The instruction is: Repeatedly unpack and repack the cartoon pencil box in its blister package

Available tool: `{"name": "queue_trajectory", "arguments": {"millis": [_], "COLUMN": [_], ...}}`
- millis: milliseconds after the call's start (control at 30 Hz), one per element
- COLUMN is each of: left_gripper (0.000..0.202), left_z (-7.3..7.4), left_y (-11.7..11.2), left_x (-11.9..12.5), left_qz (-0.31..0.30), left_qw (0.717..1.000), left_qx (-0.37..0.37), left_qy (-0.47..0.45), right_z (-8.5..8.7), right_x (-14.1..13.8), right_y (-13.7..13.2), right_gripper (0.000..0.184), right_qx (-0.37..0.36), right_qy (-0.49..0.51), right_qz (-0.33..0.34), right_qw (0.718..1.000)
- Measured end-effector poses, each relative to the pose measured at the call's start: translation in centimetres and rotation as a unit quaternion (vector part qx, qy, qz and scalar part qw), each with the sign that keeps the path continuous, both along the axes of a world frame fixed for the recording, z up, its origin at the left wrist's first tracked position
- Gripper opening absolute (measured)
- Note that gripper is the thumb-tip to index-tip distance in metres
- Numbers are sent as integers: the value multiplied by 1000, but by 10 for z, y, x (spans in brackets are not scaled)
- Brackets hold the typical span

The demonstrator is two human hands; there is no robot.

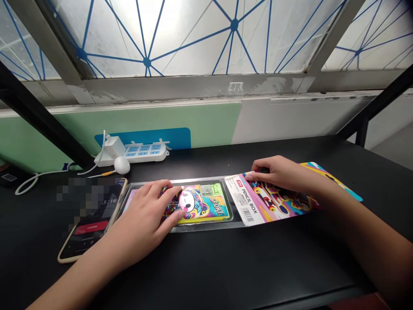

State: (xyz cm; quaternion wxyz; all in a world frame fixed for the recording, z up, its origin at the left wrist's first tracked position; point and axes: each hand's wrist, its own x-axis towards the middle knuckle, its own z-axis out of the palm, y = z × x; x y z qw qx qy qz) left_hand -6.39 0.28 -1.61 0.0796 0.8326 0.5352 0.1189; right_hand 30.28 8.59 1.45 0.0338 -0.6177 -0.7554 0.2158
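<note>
A colourful pencil box [196, 202] with a cartoon face and the word SPORT lies in a clear plastic tray [206, 227] on the table. My left hand [150, 215] rests across the left part of the box, fingers apart, covering some of it. To the right is a printed cardboard card [248, 206] marked PENCIL BOX, with a barcode, next to the tray's right end. My right hand [277, 174] pinches the card's far edge, thumb on top and some fingers hidden. Part of a bright card [332, 178] shows beyond my right wrist; whether it is the same piece I cannot tell.
A phone [93, 228] with a lit screen lies at the left, close to my left forearm. Behind it stand a white power strip [146, 151] with a plugged-in adapter [114, 147], a cable and a round white device [121, 165]. The black table [206, 267] meets a wall under the window.
</note>
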Motion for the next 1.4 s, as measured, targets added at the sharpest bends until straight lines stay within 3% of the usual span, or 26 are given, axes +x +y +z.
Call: {"name": "queue_trajectory", "arguments": {"millis": [267, 433, 533, 667, 800, 933, 1067, 1200, 1267, 1400], "left_gripper": [45, 36, 33, 30, 29, 34, 45, 49, 51, 53], "left_z": [-2, 6, 14, 20, 15, 2, -5, 0, 4, 8], "left_y": [-5, -17, -23, -25, -19, -9, -2, -3, -5, -6], "left_x": [16, 28, 27, 19, 11, 9, 12, 15, 17, 18], "left_qz": [-11, -60, -116, -169, -82, 17, 55, 60, 60, 54], "left_qw": [999, 991, 975, 957, 951, 923, 854, 787, 770, 765], "left_qx": [18, -3, -17, 34, 83, 37, 6, 5, 2, 1], "left_qy": [-30, -123, -187, -232, -287, -384, -518, -613, -636, -641], "right_z": [-14, -18, -18, -13, -3, 0, -2, 1, 3, 7], "right_x": [-35, -53, -50, -30, -6, 3, -4, -31, -53, -110], "right_y": [-15, -27, -26, -14, -4, -1, -1, -5, -8, -15], "right_gripper": [49, 44, 44, 40, 39, 48, 54, 61, 60, 51], "right_qx": [12, -3, -11, -50, -186, -214, -180, -103, -46, 53], "right_qy": [51, 83, 88, 107, 170, 180, 132, 51, 2, -91], "right_qz": [26, 46, 56, 79, 128, 117, 104, 94, 123, 208], "right_qw": [998, 995, 995, 990, 959, 953, 969, 989, 991, 973]}}
